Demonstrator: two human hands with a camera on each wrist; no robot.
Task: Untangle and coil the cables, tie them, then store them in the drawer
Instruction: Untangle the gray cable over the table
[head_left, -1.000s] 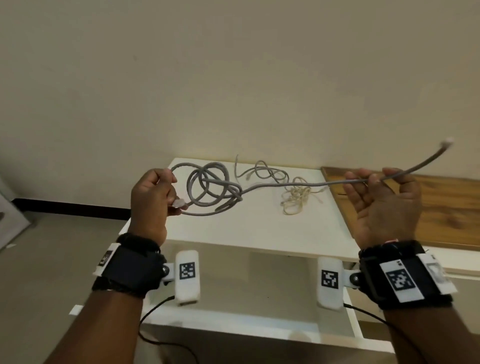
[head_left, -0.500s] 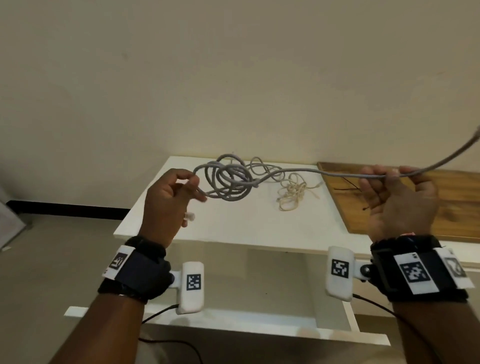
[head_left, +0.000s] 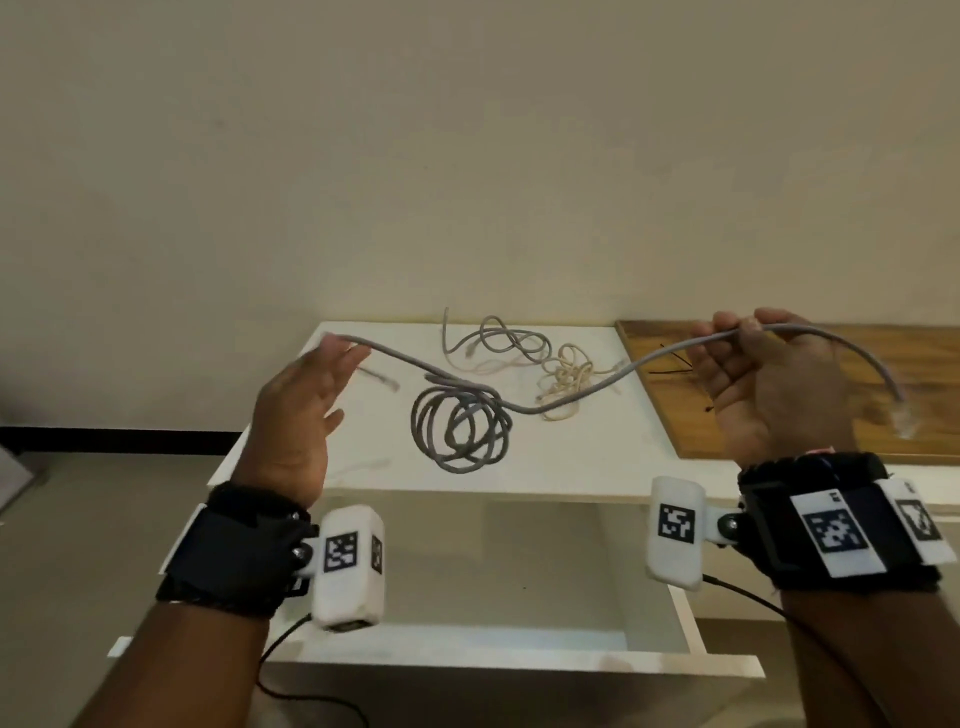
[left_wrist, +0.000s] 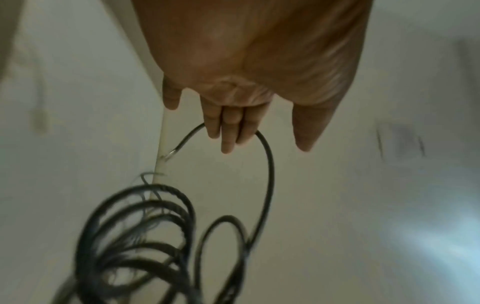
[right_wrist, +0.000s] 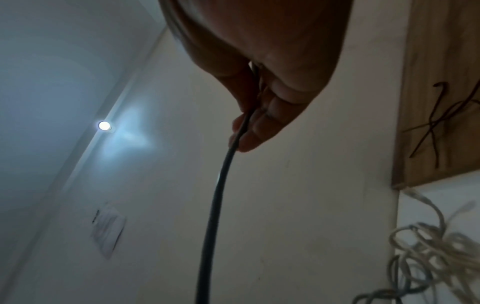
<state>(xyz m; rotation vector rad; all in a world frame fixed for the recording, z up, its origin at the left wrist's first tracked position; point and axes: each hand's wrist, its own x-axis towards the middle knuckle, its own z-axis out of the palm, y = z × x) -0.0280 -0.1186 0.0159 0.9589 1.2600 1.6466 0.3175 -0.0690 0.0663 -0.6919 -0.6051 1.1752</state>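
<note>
A grey cable (head_left: 571, 400) stretches between my hands above the white table (head_left: 363, 467). Its tangled coil (head_left: 460, 431) sags between them, blurred in the left wrist view (left_wrist: 135, 236); I cannot tell whether it touches the table. My left hand (head_left: 337, 358) has straight fingers (left_wrist: 228, 127), and the cable is draped over them. My right hand (head_left: 737, 338) grips the cable (right_wrist: 215, 205) between thumb and fingers (right_wrist: 259, 127). The free end (head_left: 901, 410) curves down to the right of that hand.
A thin grey cable (head_left: 493, 343) and a cream cable tangle (head_left: 566, 379) lie at the back of the table. Black ties (head_left: 675, 364) lie on a wooden board (head_left: 831, 415) to the right. An open white drawer (head_left: 685, 623) sits below the table's front edge.
My left hand has let go its pinch and straightened its fingers. The coil has dropped lower and towards the middle. The free end now droops right of my right hand.
</note>
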